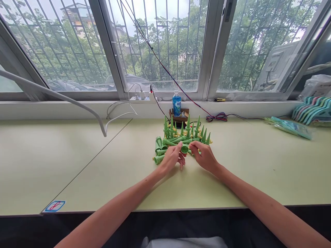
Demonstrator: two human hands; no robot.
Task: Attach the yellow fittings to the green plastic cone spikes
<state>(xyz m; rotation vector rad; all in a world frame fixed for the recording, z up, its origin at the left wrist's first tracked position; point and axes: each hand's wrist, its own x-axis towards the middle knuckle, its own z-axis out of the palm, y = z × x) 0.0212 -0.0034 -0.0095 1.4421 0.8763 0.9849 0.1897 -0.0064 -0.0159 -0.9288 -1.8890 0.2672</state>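
Observation:
My left hand (172,157) is closed around a green plastic watering spike (184,149), whose round open end faces me. Close by on the right, my right hand (204,155) has its thumb and fingertips pinched together beside that spike. Whatever lies between those fingertips is too small or hidden to make out. Behind both hands, several green spikes (188,124) stand point up with small yellow parts near their bases. More green spikes (159,159) lie on their sides in a pile, partly covered by my hands.
A blue bottle (177,104) and a small cardboard box (185,113) stand behind the spikes. A coiled cable (217,117) lies by the wall. Hangers (310,110) and a bagged item (289,127) sit at the right. A white lamp arm (64,98) reaches over the table (90,179) from the left.

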